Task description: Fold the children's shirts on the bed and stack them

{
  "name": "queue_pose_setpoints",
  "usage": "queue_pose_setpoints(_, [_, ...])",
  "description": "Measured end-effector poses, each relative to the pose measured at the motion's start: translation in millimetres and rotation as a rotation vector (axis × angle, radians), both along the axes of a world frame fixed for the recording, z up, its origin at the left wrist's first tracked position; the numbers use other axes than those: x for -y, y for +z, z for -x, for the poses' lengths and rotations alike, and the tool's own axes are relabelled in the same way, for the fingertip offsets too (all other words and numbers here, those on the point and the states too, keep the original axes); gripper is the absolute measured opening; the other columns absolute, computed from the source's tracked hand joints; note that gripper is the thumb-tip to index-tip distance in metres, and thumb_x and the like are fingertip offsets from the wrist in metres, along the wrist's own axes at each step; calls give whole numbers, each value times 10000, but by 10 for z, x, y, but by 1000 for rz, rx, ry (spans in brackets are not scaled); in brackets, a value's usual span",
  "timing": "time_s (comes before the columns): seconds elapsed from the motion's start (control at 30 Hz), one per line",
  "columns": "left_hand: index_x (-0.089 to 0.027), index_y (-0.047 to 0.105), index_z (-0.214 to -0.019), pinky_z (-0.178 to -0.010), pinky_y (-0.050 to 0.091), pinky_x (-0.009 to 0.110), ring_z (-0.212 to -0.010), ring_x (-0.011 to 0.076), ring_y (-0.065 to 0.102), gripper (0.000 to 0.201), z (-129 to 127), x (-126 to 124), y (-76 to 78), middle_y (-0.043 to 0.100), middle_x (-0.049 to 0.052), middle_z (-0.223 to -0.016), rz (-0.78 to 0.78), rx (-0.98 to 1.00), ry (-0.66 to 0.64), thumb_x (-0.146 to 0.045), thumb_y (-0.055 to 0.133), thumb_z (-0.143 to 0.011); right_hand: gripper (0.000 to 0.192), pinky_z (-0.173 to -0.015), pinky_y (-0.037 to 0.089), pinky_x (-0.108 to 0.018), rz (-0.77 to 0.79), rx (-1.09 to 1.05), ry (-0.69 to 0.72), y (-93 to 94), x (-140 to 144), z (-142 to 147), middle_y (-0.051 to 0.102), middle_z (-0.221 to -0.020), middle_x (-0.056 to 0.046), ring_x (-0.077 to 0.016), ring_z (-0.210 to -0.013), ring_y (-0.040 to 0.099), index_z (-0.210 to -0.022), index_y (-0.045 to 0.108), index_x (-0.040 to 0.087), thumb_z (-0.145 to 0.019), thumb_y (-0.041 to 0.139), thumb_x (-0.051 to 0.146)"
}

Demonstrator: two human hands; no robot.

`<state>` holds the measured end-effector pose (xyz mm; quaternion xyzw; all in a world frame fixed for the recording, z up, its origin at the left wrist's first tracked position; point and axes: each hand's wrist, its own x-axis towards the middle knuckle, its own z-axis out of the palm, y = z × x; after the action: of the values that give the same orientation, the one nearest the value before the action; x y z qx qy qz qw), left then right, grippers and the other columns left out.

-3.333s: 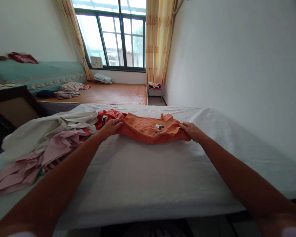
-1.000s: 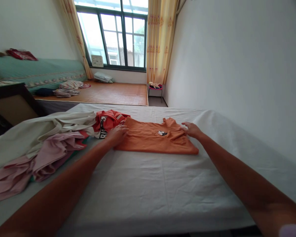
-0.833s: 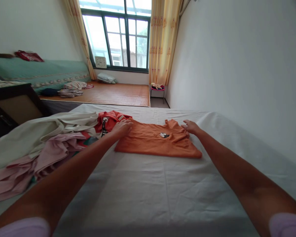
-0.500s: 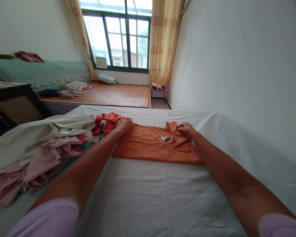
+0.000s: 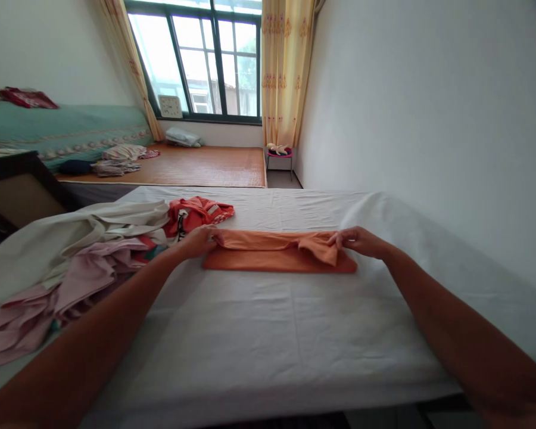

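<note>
the orange cotton t-shirt (image 5: 277, 253) lies folded over on the white bed sheet (image 5: 268, 333). the left hand (image 5: 201, 240) pinches its left end, and the right hand (image 5: 360, 240) pinches its right end. a heap of pink and cream clothes (image 5: 71, 268) sits just left

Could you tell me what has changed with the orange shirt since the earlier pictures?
Both hands, left hand and right hand, have gripped the far edge of the orange shirt and pulled it toward the person, folding it in half and hiding its cartoon print. The clothes pile and the white sheet stayed put.
</note>
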<state>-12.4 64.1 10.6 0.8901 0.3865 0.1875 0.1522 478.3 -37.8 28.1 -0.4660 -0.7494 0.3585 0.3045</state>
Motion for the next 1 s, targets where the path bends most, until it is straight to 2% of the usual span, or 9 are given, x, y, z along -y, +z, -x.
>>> queue_pose_setpoints(0.1, [-217, 719, -813, -843, 485, 282, -862, 181, 640, 246, 29, 154, -99, 704, 17, -867, -24, 4, 10, -211, 498, -706, 160, -902, 497, -366, -127, 173, -110, -66, 97, 40, 737, -929, -43, -216, -933, 667, -727, 704, 199, -776, 552, 198])
queue_pose_setpoints(0.2, [-221, 735, -860, -912, 468, 317, -947, 207, 631, 266, -23, 193, -87, 709, 35, -959, -112, 16, 89, -239, 497, -745, 232, -881, 512, -359, -251, 246, -199, -26, 73, 230, 734, -967, -38, -209, -936, 665, -872, 717, 219, -791, 511, 148])
queue_pose_setpoints(0.33, [-236, 754, -888, -951, 453, 368, -1023, 247, 610, 304, -77, 212, -80, 706, 53, -1021, -231, -47, 241, -229, 476, -764, 283, -956, 472, -396, -353, 404, -73, -21, 62, 636, 715, -1070, -43, -226, -1036, 634, -1049, 707, 250, -876, 485, 213])
queue_pose_setpoints(0.43, [-232, 759, -828, -950, 465, 341, -992, 221, 631, 323, -43, 228, -144, 711, 43, -1007, -170, 0, 217, -203, 451, -735, 359, -1071, 380, -440, -369, 466, 51, -180, 113, 883, 632, -1273, -42, -249, -1246, 514, -1244, 622, 265, -923, 485, 351])
queue_pose_setpoints(0.5, [-225, 752, -783, -938, 474, 313, -968, 203, 643, 313, 10, 235, -179, 717, 32, -995, -112, 91, 221, -207, 447, -717, 438, -1124, 312, -453, -375, 483, 69, -304, 149, 958, 559, -1370, -48, -249, -1346, 406, -1337, 548, 250, -934, 477, 405])
queue_pose_setpoints(0.63, [-190, 735, -955, -839, 494, 310, -879, 213, 656, 357, 93, 273, -167, 726, 52, -967, -104, 178, 465, -281, 436, -782, 411, -1123, 323, -426, -391, 445, 104, -412, 168, 949, 564, -1364, -38, -217, -1331, 425, -1314, 568, 255, -957, 442, 417])
queue_pose_setpoints(0.67, [-185, 721, -1012, -820, 491, 306, -866, 212, 654, 373, 91, 291, -156, 725, 56, -971, -104, 159, 483, -315, 433, -814, 399, -1113, 337, -424, -389, 428, 112, -411, 163, 937, 574, -1352, -36, -214, -1316, 442, -1299, 580, 261, -957, 445, 418])
queue_pose_setpoints(0.87, [-248, 705, -1102, -796, 468, 300, -917, 227, 621, 455, -49, 389, -157, 661, 64, -979, -118, -93, 347, -560, 497, -845, 423, -1102, 350, -439, -368, 400, 121, -373, 154, 919, 564, -1363, -36, -224, -1314, 437, -1321, 560, 272, -936, 488, 432])
queue_pose_setpoints(1.0, [-234, 637, -1214, -826, 463, 309, -972, 234, 615, 444, -89, 374, -194, 630, 88, -1067, -134, -112, 480, -475, 427, -906, 375, -1105, 350, -426, -335, 367, 137, -332, 182, 903, 584, -1339, -38, -221, -1296, 459, -1221, 644, 266, -946, 462, 444])
